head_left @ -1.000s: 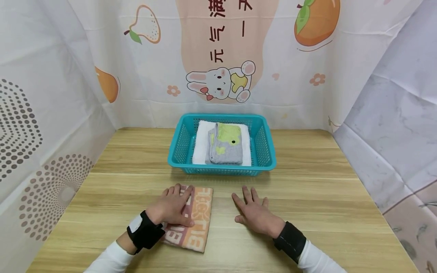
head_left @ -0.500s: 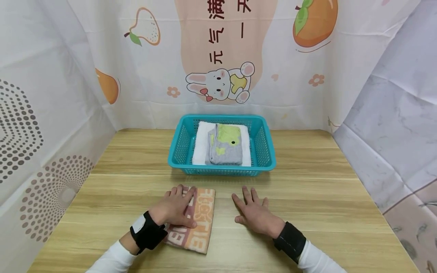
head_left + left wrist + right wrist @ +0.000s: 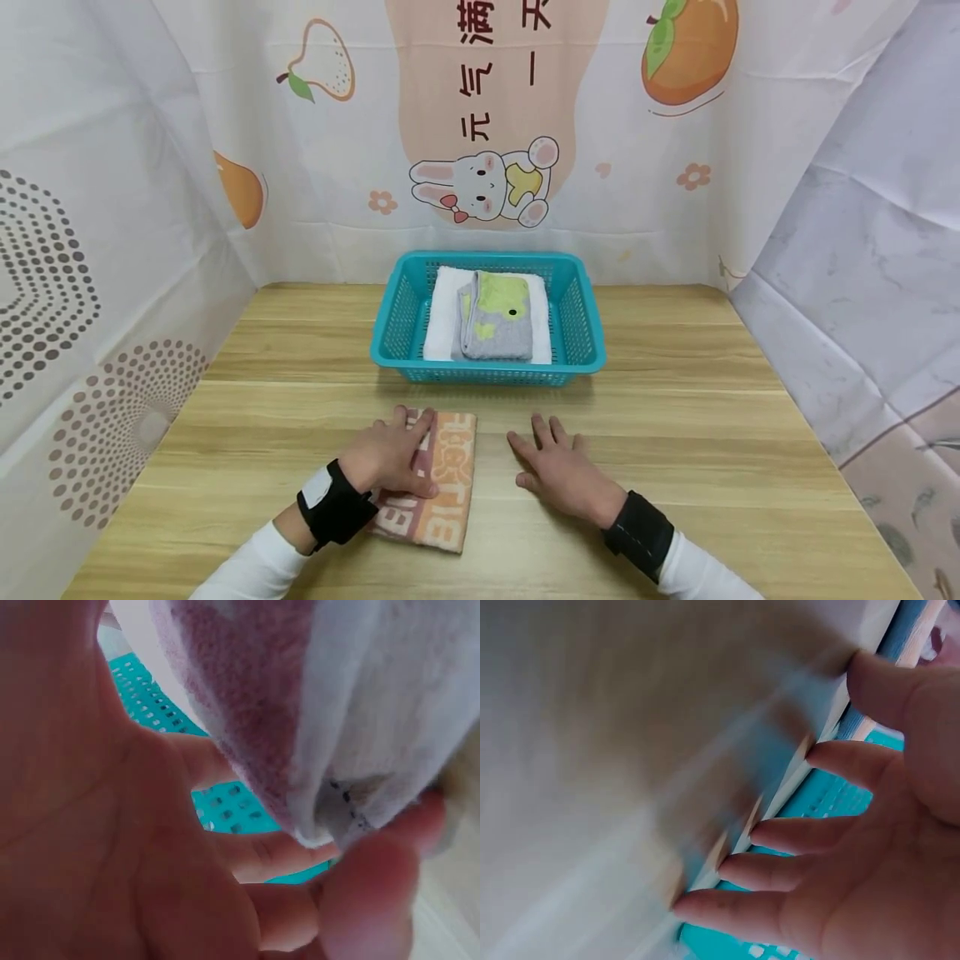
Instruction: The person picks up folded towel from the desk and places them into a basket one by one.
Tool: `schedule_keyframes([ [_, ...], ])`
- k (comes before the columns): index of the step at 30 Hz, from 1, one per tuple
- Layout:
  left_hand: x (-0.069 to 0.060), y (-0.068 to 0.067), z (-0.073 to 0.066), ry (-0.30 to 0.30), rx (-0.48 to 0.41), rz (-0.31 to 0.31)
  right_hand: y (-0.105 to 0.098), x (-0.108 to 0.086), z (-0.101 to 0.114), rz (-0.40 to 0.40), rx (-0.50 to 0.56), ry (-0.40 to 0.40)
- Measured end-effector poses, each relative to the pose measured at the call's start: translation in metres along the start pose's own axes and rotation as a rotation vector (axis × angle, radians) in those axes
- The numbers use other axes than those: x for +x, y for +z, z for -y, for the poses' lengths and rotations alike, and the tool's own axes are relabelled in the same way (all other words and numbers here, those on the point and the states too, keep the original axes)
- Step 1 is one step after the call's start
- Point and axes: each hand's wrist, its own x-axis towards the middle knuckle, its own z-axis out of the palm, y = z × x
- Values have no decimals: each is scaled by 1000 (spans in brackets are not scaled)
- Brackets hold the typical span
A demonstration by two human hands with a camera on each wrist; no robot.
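In the head view, my left hand [image 3: 388,457] lies over a folded pink, orange and mauve towel [image 3: 450,483] with pale lettering, its fingers spread and touching the cloth. The left wrist view has the mauve towel [image 3: 255,682] bulging near the palm, a small tag [image 3: 345,806] with dark marks at its edge. To the right, my right hand [image 3: 566,477] rests on the wooden table [image 3: 675,433] with fingers spread, apart from the towel and holding nothing. Its straight fingertips meet the tabletop in the right wrist view.
Behind both hands stands a turquoise perforated basket [image 3: 487,372]. It holds a folded white towel [image 3: 442,321] with a folded grey and green towel [image 3: 506,317] on top. A printed curtain [image 3: 330,183] hangs behind the table.
My left hand and the folded towel under it have slid slightly to the right. The right hand has stayed almost in place, and the basket has not moved.
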Motion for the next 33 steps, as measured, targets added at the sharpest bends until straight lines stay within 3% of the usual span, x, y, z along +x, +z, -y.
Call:
schedule_keyframes([
  [5,1,10,-3,45,-74,-37,6,-6,10,-17,22,-89],
  [10,1,26,-4,106,-216,-113,10,-10,22,-3,89,-111],
  [19,-5,37,-9,82,-436,-183,9,-14,35,42,228,-85],
  [23,-8,42,-4,79,-656,-207,11,-11,37,46,337,-108],
  [27,-14,45,2,66,-990,-219,12,-10,41,69,568,-100],
  [30,-18,44,2,70,-1239,-170,12,-10,46,104,831,-65],
  [33,-18,43,-1,73,-1381,-60,13,-11,51,134,1077,-21],
])
